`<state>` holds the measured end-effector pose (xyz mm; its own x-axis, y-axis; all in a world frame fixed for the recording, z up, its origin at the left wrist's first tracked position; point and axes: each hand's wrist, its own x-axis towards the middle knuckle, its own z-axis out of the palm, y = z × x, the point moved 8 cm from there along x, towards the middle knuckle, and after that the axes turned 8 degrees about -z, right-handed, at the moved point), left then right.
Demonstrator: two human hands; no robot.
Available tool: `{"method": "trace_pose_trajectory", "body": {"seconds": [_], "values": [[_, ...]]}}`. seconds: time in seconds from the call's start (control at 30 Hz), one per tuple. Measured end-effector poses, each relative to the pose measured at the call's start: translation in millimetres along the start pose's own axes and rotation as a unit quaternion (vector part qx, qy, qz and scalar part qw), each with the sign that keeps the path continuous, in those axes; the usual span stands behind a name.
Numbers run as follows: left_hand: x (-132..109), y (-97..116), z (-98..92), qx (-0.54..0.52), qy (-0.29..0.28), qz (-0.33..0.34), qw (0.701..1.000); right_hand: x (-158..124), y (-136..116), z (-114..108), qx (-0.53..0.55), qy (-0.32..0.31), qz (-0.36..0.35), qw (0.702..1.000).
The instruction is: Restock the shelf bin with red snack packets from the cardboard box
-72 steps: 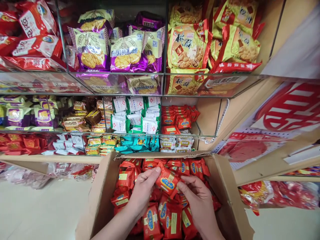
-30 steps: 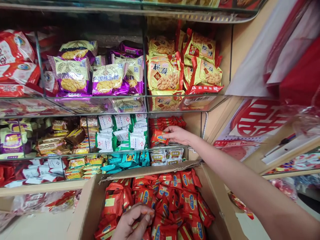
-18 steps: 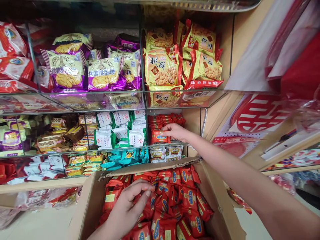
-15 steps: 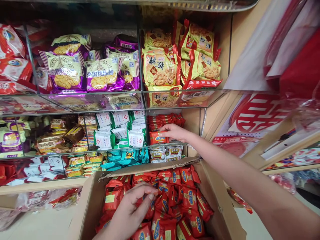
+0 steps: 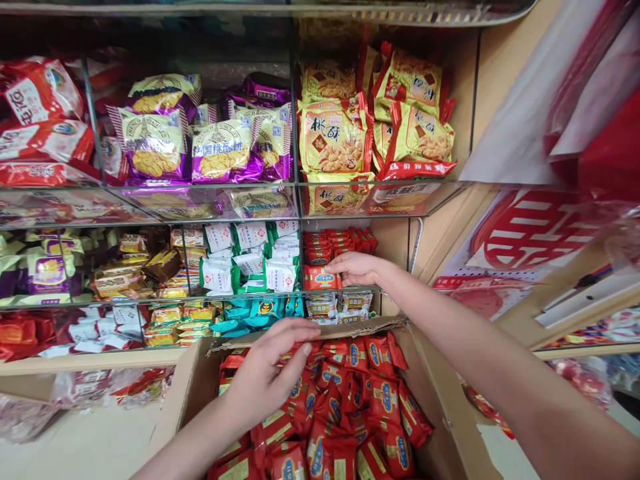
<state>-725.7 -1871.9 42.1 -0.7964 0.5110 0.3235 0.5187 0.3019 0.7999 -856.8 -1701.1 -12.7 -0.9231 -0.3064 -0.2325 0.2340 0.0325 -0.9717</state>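
Note:
My right hand (image 5: 357, 268) reaches into a small shelf compartment, its fingers closed on the right end of a red snack packet (image 5: 319, 279). The packet lies at the compartment's front, before rows of similar red packets (image 5: 345, 241). Over the left part of an open cardboard box (image 5: 440, 400), my left hand (image 5: 273, 370) hovers with thumb and fingers apart and nothing visible between them. Many loose red snack packets (image 5: 330, 407) with blue-and-yellow labels fill the box, which stands right against the shelf.
Green-and-white packets (image 5: 250, 257) lie in the compartment to the left, teal packets (image 5: 263, 310) and silvery packets (image 5: 323, 307) below. Purple biscuit packs (image 5: 155, 143) and yellow biscuit packs (image 5: 335, 133) fill the upper shelf behind a clear front ledge (image 5: 200, 200). A wooden side panel (image 5: 490, 87) bounds the right.
My left hand has lifted from low over the box's packets toward its back edge. My right hand stays at the red packet, while the view has shifted slightly left.

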Motion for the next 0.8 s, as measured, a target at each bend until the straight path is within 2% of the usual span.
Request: {"method": "trace_pose_trajectory", "body": {"seconds": [0.17, 0.4, 0.6, 0.67, 0.8], "values": [[24, 21, 2.7, 0.056, -0.03, 0.061, 0.996, 1, 4, -2, 0.006, -0.003, 0.001, 1.0], [26, 20, 14.0, 0.131, -0.071, 0.097, 0.984, -7, -4, -8, 0.071, 0.026, -0.022, 0.997], [41, 31, 30.9, 0.3, -0.066, 0.146, 0.94, -4, -2, -15, 0.142, 0.061, -0.007, 0.988], [56, 29, 40.1, 0.375, -0.076, 0.119, 0.916, -1, -1, -17, 0.156, 0.071, 0.0, 0.985], [90, 10, 59.7, 0.495, -0.17, 0.0, 0.852, 5, -2, -22, 0.167, 0.091, 0.006, 0.982]]}}
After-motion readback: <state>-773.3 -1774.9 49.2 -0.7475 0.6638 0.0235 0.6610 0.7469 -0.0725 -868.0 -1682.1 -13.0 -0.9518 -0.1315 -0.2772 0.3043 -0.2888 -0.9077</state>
